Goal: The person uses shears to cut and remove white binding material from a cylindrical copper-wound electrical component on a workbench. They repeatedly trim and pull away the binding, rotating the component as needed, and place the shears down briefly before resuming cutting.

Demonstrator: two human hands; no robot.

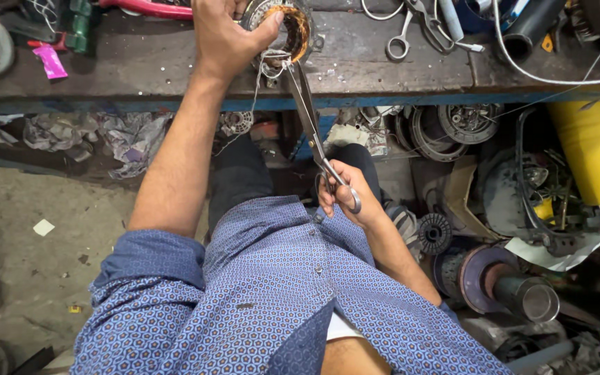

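Note:
My left hand (pixel 227 38) grips a round motor stator (pixel 293 28) with copper windings, held on the dark workbench (pixel 383 66) at the top of the head view. Pale thread or wire ends (pixel 271 64) hang from the stator's lower edge. My right hand (pixel 345 194) holds the handles of long metal scissors (pixel 310 114) close to my blue patterned shirt. The scissor blades reach up and their tips meet the threads just under the stator.
Loose tools, another pair of scissors (pixel 401 35) and a white cable (pixel 550 76) lie on the bench. Under it are crumpled papers (pixel 105 135), motor parts (pixel 467 121), a yellow drum (pixel 595 149) and a rotor with shaft (pixel 508 285). Bare concrete floor (pixel 29 250) at left.

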